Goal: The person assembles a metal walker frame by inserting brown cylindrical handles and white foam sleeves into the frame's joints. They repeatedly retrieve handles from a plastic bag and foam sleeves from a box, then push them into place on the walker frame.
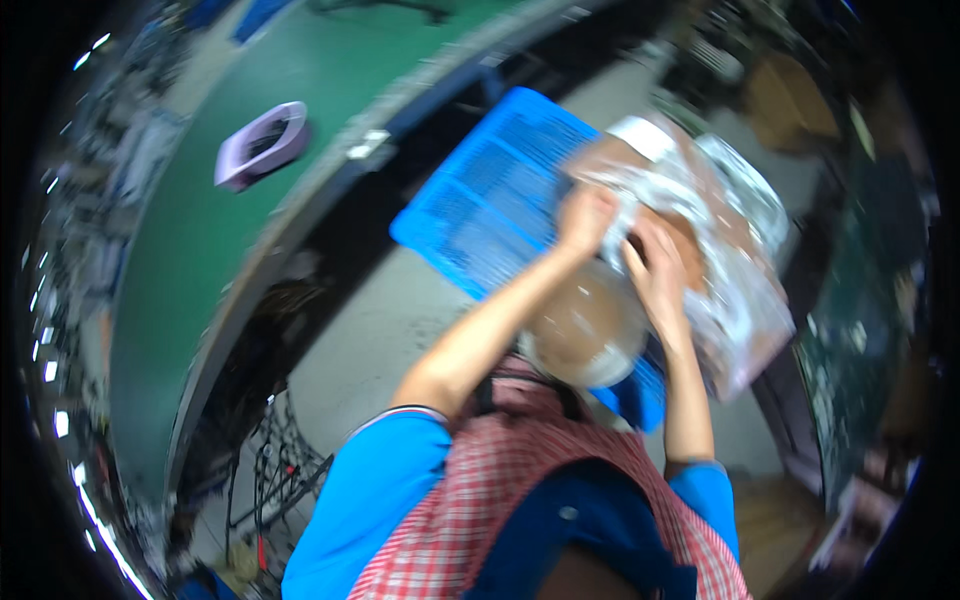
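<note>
A cardboard box [682, 240] lined or wrapped with a clear plastic bag [722, 310] stands in front of me, slightly to the right. My left hand [588, 217] is closed on the bag's near left edge. Beside it, my right hand [657, 268] has its fingers bent over the bag's near edge, with the thumb toward the left hand. Both hands are blurred. Close to my body, below the hands, is a rounded, see-through plastic shape [585, 325]; whether it is part of the bag or a separate thing, I cannot tell. What lies inside the bag is hard to make out.
A blue plastic crate [478, 190] sits under and left of the box. On the left curves a green-topped table [190, 300] bearing a lilac tray [228, 165] with dark small things inside. A brown carton [790, 105] stands at the far right. Black metal framework [268, 480] is at lower left.
</note>
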A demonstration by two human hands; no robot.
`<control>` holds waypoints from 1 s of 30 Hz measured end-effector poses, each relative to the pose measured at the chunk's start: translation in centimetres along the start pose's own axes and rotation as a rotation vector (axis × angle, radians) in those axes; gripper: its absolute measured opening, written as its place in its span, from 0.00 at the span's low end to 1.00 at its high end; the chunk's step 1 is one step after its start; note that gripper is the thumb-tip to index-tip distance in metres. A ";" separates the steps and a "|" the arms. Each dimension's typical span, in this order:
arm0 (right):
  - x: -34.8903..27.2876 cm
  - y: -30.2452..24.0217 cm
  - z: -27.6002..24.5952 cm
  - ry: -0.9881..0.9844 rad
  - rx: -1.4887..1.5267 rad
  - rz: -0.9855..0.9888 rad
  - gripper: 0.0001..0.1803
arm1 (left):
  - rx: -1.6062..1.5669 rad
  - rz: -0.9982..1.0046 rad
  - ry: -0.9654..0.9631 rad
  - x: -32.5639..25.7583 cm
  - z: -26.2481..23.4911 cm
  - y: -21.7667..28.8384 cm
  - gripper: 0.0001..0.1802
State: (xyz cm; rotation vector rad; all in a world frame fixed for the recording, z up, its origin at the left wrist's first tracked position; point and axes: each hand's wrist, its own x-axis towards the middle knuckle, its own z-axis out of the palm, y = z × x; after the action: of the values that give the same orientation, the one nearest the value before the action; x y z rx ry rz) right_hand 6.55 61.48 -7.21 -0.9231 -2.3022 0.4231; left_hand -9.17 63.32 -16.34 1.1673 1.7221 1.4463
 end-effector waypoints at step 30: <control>1.4 -4.1 5.2 0.167 -0.251 0.328 0.08 | 1.390 0.402 -0.445 10.1 -59.7 -7.4 0.04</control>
State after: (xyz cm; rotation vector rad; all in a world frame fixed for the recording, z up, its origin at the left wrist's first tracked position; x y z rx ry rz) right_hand 0.34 59.22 -8.52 -1.4149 -2.0853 0.1820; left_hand -67.06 45.74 -8.98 2.3557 2.1574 -0.1503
